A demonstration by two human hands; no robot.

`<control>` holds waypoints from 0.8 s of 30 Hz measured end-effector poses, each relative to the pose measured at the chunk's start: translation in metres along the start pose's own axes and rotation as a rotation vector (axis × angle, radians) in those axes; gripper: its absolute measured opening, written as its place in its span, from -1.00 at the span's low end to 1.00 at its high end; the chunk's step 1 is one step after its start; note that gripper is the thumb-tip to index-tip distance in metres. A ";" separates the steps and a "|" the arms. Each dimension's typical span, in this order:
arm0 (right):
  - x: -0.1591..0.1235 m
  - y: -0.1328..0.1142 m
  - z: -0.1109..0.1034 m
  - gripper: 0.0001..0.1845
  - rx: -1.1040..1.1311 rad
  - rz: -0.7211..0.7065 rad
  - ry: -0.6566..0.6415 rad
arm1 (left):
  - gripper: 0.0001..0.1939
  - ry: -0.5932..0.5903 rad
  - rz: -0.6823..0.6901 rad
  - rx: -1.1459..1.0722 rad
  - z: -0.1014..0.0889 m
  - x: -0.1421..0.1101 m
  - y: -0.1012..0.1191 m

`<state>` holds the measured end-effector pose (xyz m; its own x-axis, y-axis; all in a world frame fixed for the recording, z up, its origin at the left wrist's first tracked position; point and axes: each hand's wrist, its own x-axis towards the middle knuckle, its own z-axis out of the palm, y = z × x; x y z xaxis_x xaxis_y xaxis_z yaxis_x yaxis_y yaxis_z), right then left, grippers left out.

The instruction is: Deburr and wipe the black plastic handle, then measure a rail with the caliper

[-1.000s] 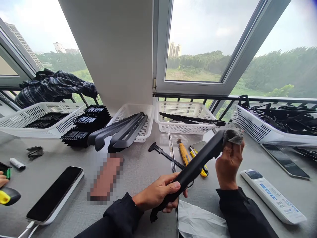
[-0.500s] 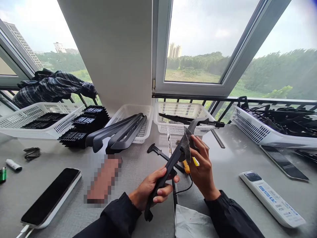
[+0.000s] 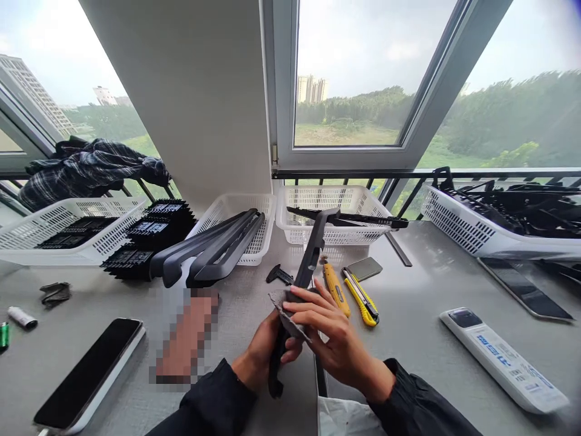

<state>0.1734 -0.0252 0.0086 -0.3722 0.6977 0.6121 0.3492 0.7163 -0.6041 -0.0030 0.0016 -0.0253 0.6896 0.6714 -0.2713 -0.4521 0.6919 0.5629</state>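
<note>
My left hand grips the near end of a long black plastic bar, which points away from me toward the baskets. My right hand presses a small grey abrasive cloth against the bar just above my left hand, fingers pinched on it. Both arms wear black sleeves. A white tissue lies under my right wrist.
White baskets line the window, one holding finished black bars. Stacked black parts, two yellow utility knives, a caliper, a phone, a remote and a metal ruler lie on the grey table.
The bar has swung from pointing right to pointing straight away. My right hand with the cloth slid down the bar from its far tip to beside my left hand.
</note>
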 end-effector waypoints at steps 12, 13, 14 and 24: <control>-0.007 0.032 -0.013 -0.59 0.173 0.394 0.012 | -0.57 0.088 0.339 0.260 0.017 -0.013 0.034; -0.007 0.033 -0.012 -0.57 0.193 0.363 -0.066 | -0.65 0.066 0.352 0.256 0.013 -0.012 0.033; -0.007 0.035 -0.011 -0.57 0.194 0.346 -0.108 | -0.72 0.038 0.363 0.237 0.010 -0.010 0.032; -0.011 0.059 0.002 -0.79 -0.506 0.484 -0.113 | -0.47 -0.017 0.249 0.280 0.005 -0.011 0.021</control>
<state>0.1968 0.0097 -0.0349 -0.1514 0.9533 0.2614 0.8442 0.2623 -0.4674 -0.0169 0.0071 -0.0067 0.5887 0.8036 -0.0875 -0.4364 0.4071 0.8024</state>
